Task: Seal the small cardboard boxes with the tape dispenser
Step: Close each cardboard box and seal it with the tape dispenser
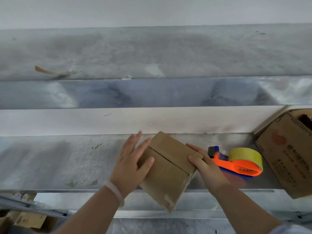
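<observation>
Box (168, 168) likely light, stiff, smooth; hold by opposite sides. Left hand (130, 164) flat on box's left side, fingers straight; right hand (207, 166) pinches right edge; tape dispenser (241, 164) just right of box

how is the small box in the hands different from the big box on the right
The small cardboard box is plain with closed flaps; the large cardboard box bears red print and is open on top. The small one is held tilted between the left hand and right hand; the large one stands untouched. Both are brown cardboard.
</observation>
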Available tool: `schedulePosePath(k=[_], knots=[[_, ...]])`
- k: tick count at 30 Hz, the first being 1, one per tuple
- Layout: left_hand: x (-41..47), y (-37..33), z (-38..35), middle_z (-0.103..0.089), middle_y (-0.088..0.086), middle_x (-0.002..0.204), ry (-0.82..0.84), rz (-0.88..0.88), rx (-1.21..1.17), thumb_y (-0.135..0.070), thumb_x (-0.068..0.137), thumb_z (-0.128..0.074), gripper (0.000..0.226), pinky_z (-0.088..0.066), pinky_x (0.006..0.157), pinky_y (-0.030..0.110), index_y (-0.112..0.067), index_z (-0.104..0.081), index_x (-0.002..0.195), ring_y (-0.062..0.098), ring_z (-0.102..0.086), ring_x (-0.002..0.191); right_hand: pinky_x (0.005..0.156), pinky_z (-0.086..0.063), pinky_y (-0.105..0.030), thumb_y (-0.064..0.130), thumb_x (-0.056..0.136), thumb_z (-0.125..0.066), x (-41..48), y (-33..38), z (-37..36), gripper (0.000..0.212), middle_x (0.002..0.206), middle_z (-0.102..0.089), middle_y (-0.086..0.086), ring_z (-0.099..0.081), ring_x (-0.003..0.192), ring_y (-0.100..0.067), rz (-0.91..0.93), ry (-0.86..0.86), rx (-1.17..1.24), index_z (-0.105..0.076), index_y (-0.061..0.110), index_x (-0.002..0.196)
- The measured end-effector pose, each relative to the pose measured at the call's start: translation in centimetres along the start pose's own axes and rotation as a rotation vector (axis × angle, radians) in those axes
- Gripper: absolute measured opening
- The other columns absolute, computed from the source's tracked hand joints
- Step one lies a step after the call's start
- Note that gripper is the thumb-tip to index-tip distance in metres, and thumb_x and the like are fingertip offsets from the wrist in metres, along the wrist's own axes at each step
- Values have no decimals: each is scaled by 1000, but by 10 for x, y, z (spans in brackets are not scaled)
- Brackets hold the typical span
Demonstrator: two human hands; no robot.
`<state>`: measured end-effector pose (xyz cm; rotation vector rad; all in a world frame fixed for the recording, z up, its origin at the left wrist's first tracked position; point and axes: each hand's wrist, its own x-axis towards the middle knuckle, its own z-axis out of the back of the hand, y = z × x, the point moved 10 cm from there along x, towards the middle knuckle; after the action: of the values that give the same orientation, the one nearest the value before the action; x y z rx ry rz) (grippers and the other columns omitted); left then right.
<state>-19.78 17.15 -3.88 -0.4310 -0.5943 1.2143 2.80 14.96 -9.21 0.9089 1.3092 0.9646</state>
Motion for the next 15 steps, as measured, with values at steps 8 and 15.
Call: schedulePosePath(k=[8, 15], knots=[[-17, -16, -11, -22, -12, 146, 62, 181, 266, -69, 90, -28, 68, -43, 100, 26, -38, -19, 150, 11, -40, 126, 113, -16, -24, 52, 97, -32, -15, 36, -15, 62, 160, 3, 18, -5, 147, -6, 211, -173, -718, -8, 38, 153], [-4, -12, -35, 23, -15, 158, 216, 19, 281, -76, 78, 11, 88, -5, 122, 34, -31, 4, 153, 5, 21, 145, 121, 2, -25, 71, 69, 35, -12, 38, -39, 97, 158, 27, 4, 12, 148, -10, 346, -70, -1217, 19, 21, 150]])
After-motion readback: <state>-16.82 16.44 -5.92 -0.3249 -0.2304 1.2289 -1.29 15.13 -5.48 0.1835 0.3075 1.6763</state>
